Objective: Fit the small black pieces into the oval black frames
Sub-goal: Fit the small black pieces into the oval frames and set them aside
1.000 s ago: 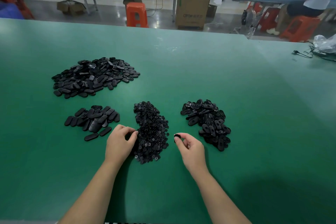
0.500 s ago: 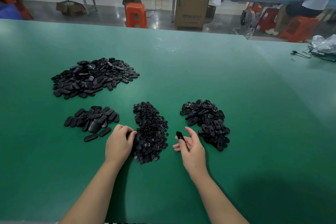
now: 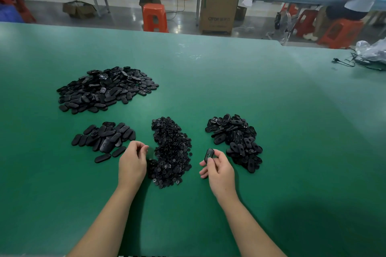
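The right hand [image 3: 219, 170] pinches one oval frame [image 3: 209, 155] between thumb and fingertips, standing it nearly upright just left of the frame pile [image 3: 235, 141] at lower right of centre; a second ago that frame lay low and half hidden in the fingers, so it has been turned up and presented, which I take to mean it is ready to receive a piece; the left hand [image 3: 133, 160] sits with curled fingers at the left edge of the heap of small pieces [image 3: 170, 150] in the middle, much where it was before; whether it has a piece pinched I cannot tell, since the fingertips blur against the black; no piece is in the frame yet, by the look of it.

Outward, a small group of ovals [image 3: 104, 140] lies left of the hand, and a big mound [image 3: 106, 88] sits in the upper left; all rest on a green table [image 3: 250, 100]; beyond its far edge I see an orange stool [image 3: 155, 16], a cardboard box [image 3: 218, 13], long blue benches, and a person seated at upper right.
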{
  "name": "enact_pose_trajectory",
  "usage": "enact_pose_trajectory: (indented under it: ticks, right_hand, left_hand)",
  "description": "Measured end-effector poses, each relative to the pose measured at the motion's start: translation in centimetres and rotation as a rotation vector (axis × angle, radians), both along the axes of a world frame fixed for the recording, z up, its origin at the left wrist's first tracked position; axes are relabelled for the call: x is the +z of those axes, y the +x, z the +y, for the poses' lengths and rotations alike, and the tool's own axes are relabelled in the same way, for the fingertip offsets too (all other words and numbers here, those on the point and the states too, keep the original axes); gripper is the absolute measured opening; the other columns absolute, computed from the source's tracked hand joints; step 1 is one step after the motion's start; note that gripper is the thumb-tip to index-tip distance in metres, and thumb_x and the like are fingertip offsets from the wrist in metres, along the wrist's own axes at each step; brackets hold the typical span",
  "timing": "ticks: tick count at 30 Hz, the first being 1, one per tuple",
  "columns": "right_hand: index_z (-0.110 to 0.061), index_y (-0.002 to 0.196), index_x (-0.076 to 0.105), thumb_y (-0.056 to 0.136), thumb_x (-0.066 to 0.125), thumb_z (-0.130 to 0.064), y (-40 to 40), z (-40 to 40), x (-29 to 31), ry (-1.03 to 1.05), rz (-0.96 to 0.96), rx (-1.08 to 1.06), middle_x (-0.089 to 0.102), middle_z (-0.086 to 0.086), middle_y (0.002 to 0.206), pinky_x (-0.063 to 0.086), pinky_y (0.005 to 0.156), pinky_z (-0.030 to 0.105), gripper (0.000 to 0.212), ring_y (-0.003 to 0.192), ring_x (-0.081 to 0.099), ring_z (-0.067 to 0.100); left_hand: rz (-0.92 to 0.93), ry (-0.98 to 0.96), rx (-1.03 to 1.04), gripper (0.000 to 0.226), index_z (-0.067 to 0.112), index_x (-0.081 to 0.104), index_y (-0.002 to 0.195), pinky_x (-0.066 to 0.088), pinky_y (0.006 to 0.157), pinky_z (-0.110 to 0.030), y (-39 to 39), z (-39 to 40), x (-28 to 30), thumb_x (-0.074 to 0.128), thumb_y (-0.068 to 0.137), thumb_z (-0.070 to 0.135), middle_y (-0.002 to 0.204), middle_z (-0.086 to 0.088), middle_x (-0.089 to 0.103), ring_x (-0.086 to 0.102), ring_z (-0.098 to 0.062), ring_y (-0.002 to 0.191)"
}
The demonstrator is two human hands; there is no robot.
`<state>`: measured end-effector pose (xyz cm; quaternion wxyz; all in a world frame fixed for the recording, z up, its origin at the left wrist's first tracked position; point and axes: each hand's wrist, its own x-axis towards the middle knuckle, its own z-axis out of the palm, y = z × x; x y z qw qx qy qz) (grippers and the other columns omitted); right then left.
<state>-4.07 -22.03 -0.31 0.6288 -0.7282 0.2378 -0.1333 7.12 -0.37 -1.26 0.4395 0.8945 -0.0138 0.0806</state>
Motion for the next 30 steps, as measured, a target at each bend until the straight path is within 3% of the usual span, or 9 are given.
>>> enact_pose_trajectory:
  ticks: [2, 5, 9, 11, 13, 18, 21, 26, 30]
  right_hand:
    - [-0.031, 0.13, 0.051, 0.103, 0.051, -0.009, 0.0, 0.0, 0.1, 0.008, -0.016, 0.013, 0.074, -0.003, 0.085, 0.059, 0.065, 0.026, 0.034, 0.067, 0.069, 0.013]
    - [-0.039, 0.13, 0.051, 0.102, 0.053, -0.007, -0.1, 0.0, 0.1, 0.025, -0.033, 0.022, 0.073, 0.0, 0.082, 0.061, 0.068, 0.03, 0.042, 0.065, 0.067, 0.013]
    - [-0.033, 0.121, 0.054, 0.101, 0.052, -0.007, -0.1, 0.0, 0.1, -0.009, -0.026, 0.024, 0.075, -0.004, 0.085, 0.059, 0.063, 0.028, 0.034, 0.066, 0.069, 0.014]
    - [-0.029, 0.116, 0.051, 0.101, 0.051, -0.008, -0.1, 0.0, 0.1, -0.033, -0.025, 0.02, 0.076, -0.006, 0.085, 0.058, 0.061, 0.026, 0.026, 0.067, 0.07, 0.015]
    - [-0.027, 0.109, 0.048, 0.102, 0.049, -0.009, -0.1, 0.0, 0.1, -0.032, -0.022, 0.016, 0.075, -0.004, 0.084, 0.057, 0.061, 0.027, 0.02, 0.066, 0.07, 0.015]
    - [-0.028, 0.108, 0.046, 0.103, 0.047, -0.01, 0.0, 0.0, 0.1, -0.015, -0.034, 0.012, 0.076, -0.004, 0.084, 0.059, 0.064, 0.035, 0.019, 0.065, 0.07, 0.018]
    - [-0.033, 0.119, 0.046, 0.105, 0.046, -0.013, 0.0, 0.1, 0.3, -0.009, -0.05, 0.005, 0.076, -0.008, 0.09, 0.059, 0.062, 0.029, 0.025, 0.068, 0.071, 0.017]
    - [-0.029, 0.113, 0.053, 0.108, 0.039, -0.013, 0.3, 0.1, 0.2, 0.044, -0.057, -0.012, 0.075, -0.003, 0.098, 0.059, 0.062, 0.038, 0.022, 0.069, 0.071, 0.019]
    - [-0.026, 0.109, 0.053, 0.11, 0.036, -0.015, 0.3, 0.2, 0.1, 0.06, -0.07, -0.026, 0.075, 0.0, 0.094, 0.058, 0.06, 0.038, 0.02, 0.069, 0.071, 0.022]
  left_hand:
    - [-0.013, -0.001, -0.008, 0.011, 0.019, 0.061, 0.088, 0.042, 0.054, -0.03, -0.1, 0.0, 0.3, 0.062, 0.099, 0.018, 0.072, 0.005, 0.063, 0.056, -0.013, 0.061]
    - [-0.03, -0.016, -0.005, 0.011, 0.021, 0.063, 0.086, 0.045, 0.059, -0.028, -0.3, 0.1, 0.7, 0.068, 0.095, 0.017, 0.077, 0.007, 0.064, 0.059, -0.012, 0.068]
    - [-0.044, -0.072, 0.028, 0.012, 0.024, 0.065, 0.087, 0.044, 0.06, -0.026, -0.6, -0.4, 1.6, 0.07, 0.093, 0.015, 0.077, 0.005, 0.064, 0.058, -0.012, 0.067]
    - [-0.045, -0.14, 0.018, 0.013, 0.027, 0.069, 0.097, 0.044, 0.061, -0.02, -0.9, -1.4, 2.4, 0.069, 0.093, 0.014, 0.08, 0.007, 0.066, 0.058, -0.005, 0.067]
    - [-0.017, -0.248, -0.013, 0.021, 0.03, 0.073, 0.105, 0.045, 0.064, -0.019, -1.3, -2.9, 3.3, 0.07, 0.092, 0.014, 0.083, 0.009, 0.069, 0.057, -0.002, 0.066]
    - [0.251, -0.663, -0.078, 0.015, 0.024, 0.081, 0.092, 0.045, 0.053, -0.017, -2.1, -6.4, 4.4, 0.075, 0.088, 0.01, 0.061, 0.005, 0.065, 0.049, -0.007, 0.052]
    - [0.396, -0.843, -0.105, 0.016, 0.012, 0.079, 0.101, 0.047, 0.052, -0.019, -2.5, -7.7, 4.4, 0.07, 0.091, 0.002, 0.081, -0.006, 0.076, 0.051, -0.01, 0.053]
    - [0.437, -0.852, -0.145, 0.013, 0.008, 0.074, 0.1, 0.05, 0.049, -0.021, -2.8, -8.7, 4.3, 0.066, 0.093, 0.0, 0.088, -0.011, 0.078, 0.057, -0.009, 0.05]
    - [0.443, -0.849, -0.156, 0.01, 0.005, 0.073, 0.098, 0.051, 0.048, -0.023, -2.7, -8.9, 4.3, 0.067, 0.093, 0.0, 0.087, -0.012, 0.078, 0.059, -0.011, 0.049]
